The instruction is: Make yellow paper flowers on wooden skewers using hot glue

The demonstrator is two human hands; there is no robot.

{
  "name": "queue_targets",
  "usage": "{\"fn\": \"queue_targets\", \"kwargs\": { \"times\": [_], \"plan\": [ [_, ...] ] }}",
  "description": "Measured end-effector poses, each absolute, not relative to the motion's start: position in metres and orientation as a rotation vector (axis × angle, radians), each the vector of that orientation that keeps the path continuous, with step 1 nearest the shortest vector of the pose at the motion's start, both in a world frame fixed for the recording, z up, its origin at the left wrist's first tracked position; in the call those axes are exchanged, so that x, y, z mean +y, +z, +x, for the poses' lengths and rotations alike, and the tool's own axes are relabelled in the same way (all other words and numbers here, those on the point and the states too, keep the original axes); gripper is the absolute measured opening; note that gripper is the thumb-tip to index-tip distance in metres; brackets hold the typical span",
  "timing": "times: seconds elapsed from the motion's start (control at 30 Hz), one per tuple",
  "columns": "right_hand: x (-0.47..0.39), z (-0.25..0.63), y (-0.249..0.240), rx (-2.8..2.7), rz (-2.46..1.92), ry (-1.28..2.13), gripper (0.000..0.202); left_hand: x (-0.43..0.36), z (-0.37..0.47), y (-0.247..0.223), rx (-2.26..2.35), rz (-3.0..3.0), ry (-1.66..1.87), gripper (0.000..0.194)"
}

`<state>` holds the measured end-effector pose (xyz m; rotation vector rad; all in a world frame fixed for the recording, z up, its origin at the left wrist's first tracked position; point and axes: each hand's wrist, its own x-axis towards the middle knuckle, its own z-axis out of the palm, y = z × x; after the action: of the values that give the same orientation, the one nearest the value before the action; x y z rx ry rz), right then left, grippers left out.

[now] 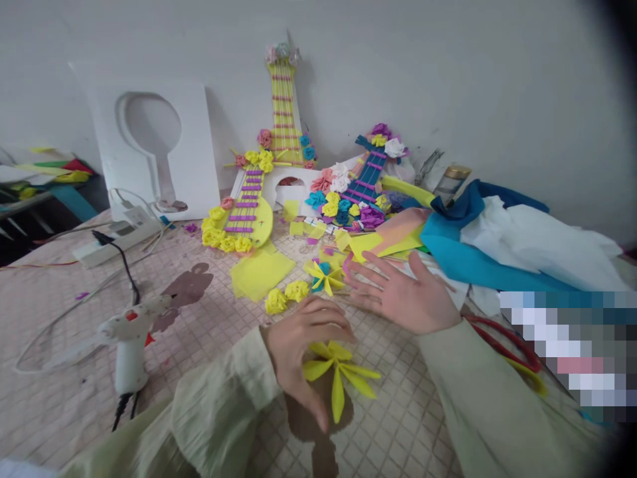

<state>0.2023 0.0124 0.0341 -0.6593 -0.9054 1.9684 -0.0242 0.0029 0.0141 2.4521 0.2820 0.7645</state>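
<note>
the left hand (297, 337), half-curled with no visible hold, may crush the yellow flower (337, 364) if it closes; the right hand (413, 293) is spread, empty.

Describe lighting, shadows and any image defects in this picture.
Head view: soft light, faint shadow beside the white board; head view: dark right-hand corners, pixelated block at lower right hiding detail; head view: left hand and yellow petals readable, slightly soft.

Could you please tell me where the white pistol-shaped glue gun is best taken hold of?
Probably by the white handle, palm coming from the left: it extends toward the person, while the nozzle and red trigger face right.
</note>
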Motion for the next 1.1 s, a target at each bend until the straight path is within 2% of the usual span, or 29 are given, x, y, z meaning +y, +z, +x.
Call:
{"fn": "queue_targets", "kwargs": {
  "times": [0.07,0.2,0.27,0.33,0.47,0.67,0.8,0.97,1.1],
  "plan": [
    [0.012,0.2,0.034,-0.958,-0.688,1.961,0.064,0.004,-0.027,0.017,0.27,2.36,0.872,0.074],
    [0.009,0.194,0.035,-1.048,-0.723,1.969,0.068,0.002,-0.024,0.012,0.668,2.228,1.166,0.032],
    [0.008,0.191,0.035,-1.079,-0.734,1.996,0.069,0.001,-0.02,0.008,0.914,2.155,1.269,0.019],
    [0.006,0.188,0.034,-1.079,-0.697,2.046,0.068,0.001,-0.015,0.006,1.05,2.087,1.318,0.021],
    [0.0,0.182,0.027,-1.107,-0.558,2.159,0.066,0.004,-0.009,0.002,1.128,1.945,1.292,0.038],
    [-0.008,0.174,0.021,-1.252,-0.564,2.215,0.065,0.0,-0.001,0.003,0.98,1.658,1.214,0.013],
    [-0.007,0.177,0.028,-1.268,-0.623,2.162,0.065,0.004,-0.004,0.006,0.961,1.381,1.407,0.005],
    [-0.003,0.184,0.031,-1.196,-0.7,2.099,0.063,0.025,-0.027,0.007,1.122,1.081,1.734,0.012],
    [0.002,0.189,0.024,-1.144,-0.94,1.839,0.042,0.043,-0.06,0.015,1.267,1.069,1.943,0.023]
  ]
}}
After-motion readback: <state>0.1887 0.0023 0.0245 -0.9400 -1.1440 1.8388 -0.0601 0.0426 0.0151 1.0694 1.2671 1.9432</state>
